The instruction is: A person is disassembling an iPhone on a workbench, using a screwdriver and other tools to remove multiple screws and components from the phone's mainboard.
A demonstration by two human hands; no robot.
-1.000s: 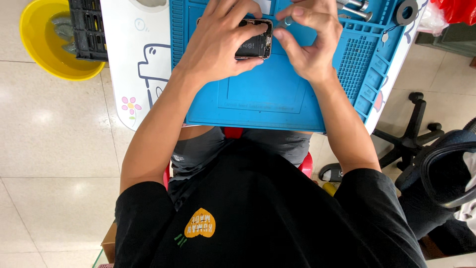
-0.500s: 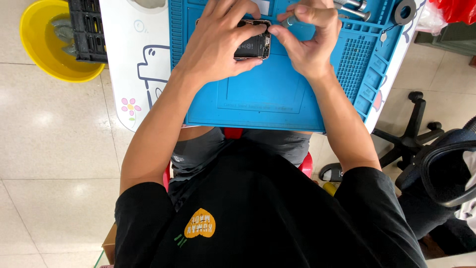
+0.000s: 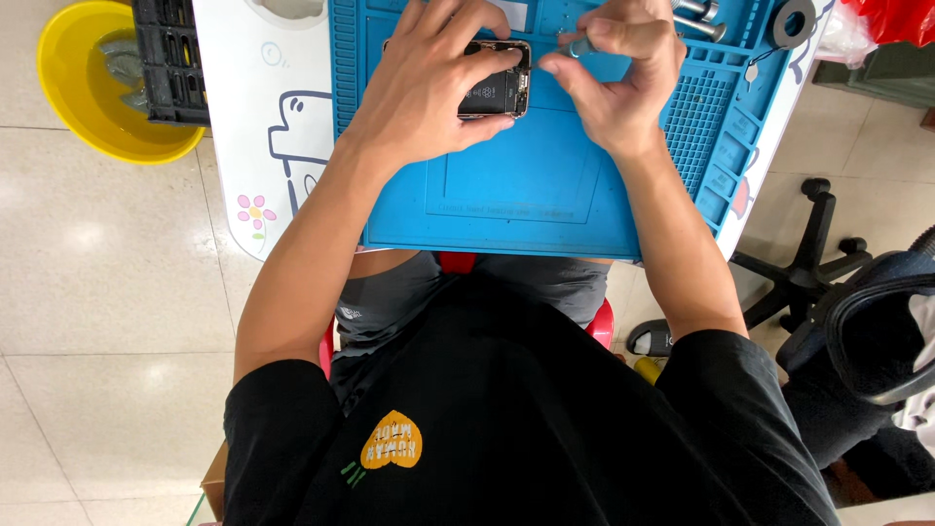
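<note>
**Little has moved; the tool grip sits a touch lower at the phone's edge**

Far left, on the floor: yellow basin (image 3: 93, 107) with a black crate (image 3: 170, 58) across its rim. Both unchanged from a second ago.

White worktop (image 3: 248, 146) carries the blue repair mat (image 3: 545, 185). Neither has shifted.

My left hand (image 3: 429, 83) lies over the opened phone (image 3: 497, 88), fingers (image 3: 487, 63) curled round its edges and pinning it to the mat near the top. Same hold as before; the phone has not turned.

My right hand (image 3: 618, 73) has closed in slightly since half a second ago. Thumb and forefinger are pressed together on a thin grey tool (image 3: 575, 44); the tip is at the phone's right edge, whether touching I cannot tell.

I judge the work on the phone's inside to be ongoing, steady, nothing lifted free.

Right: metal parts (image 3: 696, 19) and a dark ring (image 3: 794, 19) on the mat's top corner, a black office chair (image 3: 828, 253) on the floor.
</note>
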